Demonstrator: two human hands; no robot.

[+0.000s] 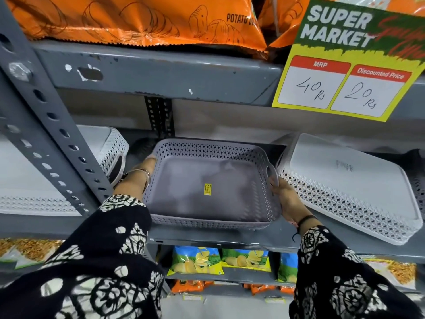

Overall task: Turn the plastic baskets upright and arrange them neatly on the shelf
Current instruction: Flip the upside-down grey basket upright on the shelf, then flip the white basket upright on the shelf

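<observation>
Both hands (281, 199) on upright basket (207, 180)

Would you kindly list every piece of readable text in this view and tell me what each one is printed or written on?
"SUPER MARKET": yellow and green sign hanging from the upper shelf; the red script beside it is cut off.
"MRP" over handwritten "40 Rs": same sign.
"Discounted Price" over handwritten "20 Rs": same sign.
"POTATO", rest cut off: orange bag.
Yellow sticker in the grey basket: too small to read.
Moulded marking on the upturned white basket: too faint.
</observation>
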